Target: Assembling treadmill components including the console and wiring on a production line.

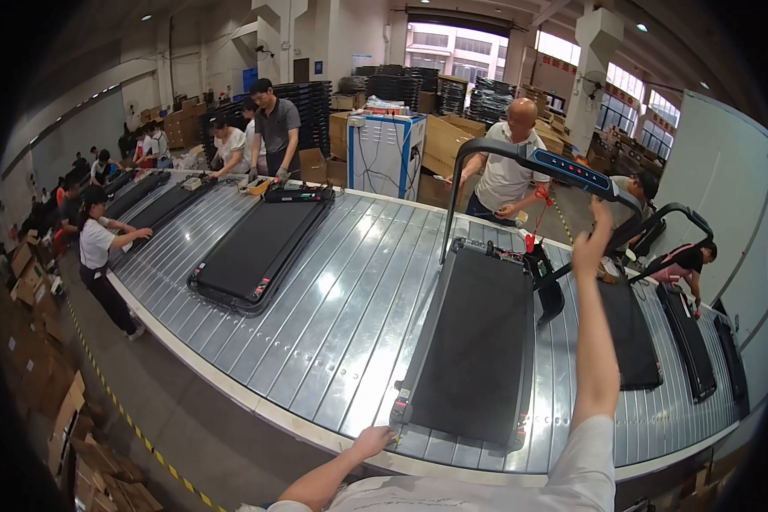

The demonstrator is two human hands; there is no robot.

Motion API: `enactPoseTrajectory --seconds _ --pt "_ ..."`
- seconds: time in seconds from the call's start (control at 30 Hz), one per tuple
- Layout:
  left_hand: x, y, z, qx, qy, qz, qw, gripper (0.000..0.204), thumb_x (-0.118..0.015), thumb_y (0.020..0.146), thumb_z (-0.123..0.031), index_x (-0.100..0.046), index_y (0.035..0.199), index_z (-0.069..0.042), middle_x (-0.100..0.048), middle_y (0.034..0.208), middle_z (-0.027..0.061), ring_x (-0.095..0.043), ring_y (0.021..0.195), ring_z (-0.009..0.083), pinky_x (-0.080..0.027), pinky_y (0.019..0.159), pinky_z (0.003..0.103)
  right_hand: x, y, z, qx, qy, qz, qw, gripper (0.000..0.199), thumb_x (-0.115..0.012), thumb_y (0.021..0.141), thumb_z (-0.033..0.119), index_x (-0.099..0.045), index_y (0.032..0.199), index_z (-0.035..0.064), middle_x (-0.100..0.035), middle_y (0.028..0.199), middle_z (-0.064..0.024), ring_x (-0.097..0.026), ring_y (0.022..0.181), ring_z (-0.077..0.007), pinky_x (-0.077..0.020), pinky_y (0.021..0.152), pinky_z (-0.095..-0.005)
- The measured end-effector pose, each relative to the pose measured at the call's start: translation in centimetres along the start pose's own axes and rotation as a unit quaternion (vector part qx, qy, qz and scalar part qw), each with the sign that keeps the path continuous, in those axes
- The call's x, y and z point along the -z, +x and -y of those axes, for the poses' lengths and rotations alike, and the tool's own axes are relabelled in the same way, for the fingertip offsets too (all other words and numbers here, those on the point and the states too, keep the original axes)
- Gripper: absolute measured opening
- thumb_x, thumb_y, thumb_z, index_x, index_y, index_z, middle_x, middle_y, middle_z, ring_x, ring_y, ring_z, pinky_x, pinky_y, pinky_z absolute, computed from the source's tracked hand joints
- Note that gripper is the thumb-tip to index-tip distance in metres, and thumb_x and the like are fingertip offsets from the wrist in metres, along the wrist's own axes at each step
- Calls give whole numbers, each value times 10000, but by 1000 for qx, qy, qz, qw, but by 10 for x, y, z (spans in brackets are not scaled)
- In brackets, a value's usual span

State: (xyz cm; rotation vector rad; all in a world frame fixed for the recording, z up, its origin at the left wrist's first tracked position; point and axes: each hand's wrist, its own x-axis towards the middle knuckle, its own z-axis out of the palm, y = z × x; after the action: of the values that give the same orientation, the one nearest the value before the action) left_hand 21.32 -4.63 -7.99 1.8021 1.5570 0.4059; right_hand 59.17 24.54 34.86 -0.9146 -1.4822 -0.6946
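Treadmill (474, 341) on slatted conveyor (333, 316); right hand (592, 243) grips raised handlebar (563, 171); left hand (374, 441) closed, touching near-left corner.

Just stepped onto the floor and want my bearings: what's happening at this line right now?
A person stands at a slatted metal conveyor carrying treadmills. Their right hand reaches up to the raised handlebar of the nearest treadmill, while the left hand rests at the conveyor's near edge by the treadmill's rear corner. Another treadmill lies folded flat further along, and other workers stand around the line.
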Motion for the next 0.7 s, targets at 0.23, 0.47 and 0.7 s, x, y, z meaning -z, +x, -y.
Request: enactPoseTrajectory --seconds 0.23,0.47,0.7 --pt "6 16 4 76 -486 134 860 395 -523 914 -376 -626 938 4 -675 864 117 -662 773 193 -530 703 306 95 -397 235 -431 386 681 449 802 -657 826 384 -261 1388 -29 -473 1306 -164 -455 1217 -240 -314 1046 -345" --pt "-18 50 43 233 -538 268 765 350 -506 930 -320 -555 946 27 -654 959 167 -651 749 210 -536 628 317 151 -465 345 -738 362 436 367 447 -613 862 290 -545 1224 37 -583 778 -8 -540 749 -93 -407 733 -226" --pt "-29 80 97 311 -469 369 740 343 -523 924 -304 -559 914 37 -658 850 128 -612 615 179 -514 585 309 116 -515 412 -758 179 378 501 325 -589 804 94 -575 1119 14 -616 771 -31 -568 724 -98 -447 675 -236"
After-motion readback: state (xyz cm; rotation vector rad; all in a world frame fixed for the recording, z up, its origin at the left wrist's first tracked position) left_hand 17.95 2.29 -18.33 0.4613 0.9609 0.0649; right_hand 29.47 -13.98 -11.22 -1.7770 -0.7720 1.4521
